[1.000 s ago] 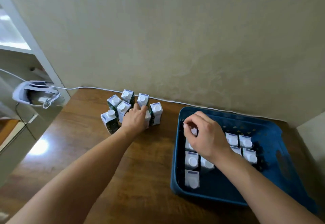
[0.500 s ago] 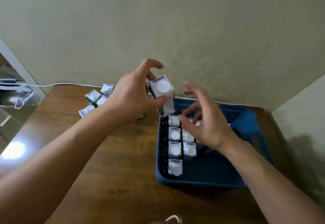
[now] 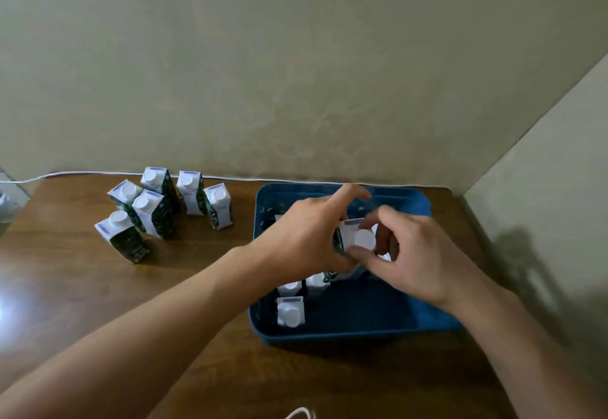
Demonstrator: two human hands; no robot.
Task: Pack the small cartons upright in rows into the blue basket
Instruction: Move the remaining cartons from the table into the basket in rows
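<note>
Currently: left hand and right hand both grip one carton over blue basket; six cartons at table's far-left corner.

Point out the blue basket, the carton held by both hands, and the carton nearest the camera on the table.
blue basket [image 3: 345, 334]: head view, near rim.
held carton [image 3: 364, 239]: head view, white cap.
nearest table carton [image 3: 118, 218]: head view, white cap.

Both bare forearms are reaching forward and converging, the left hand curling with its index finger lifting free and the right hand facing it, fingers and thumb bending in a pinching grip.
</note>
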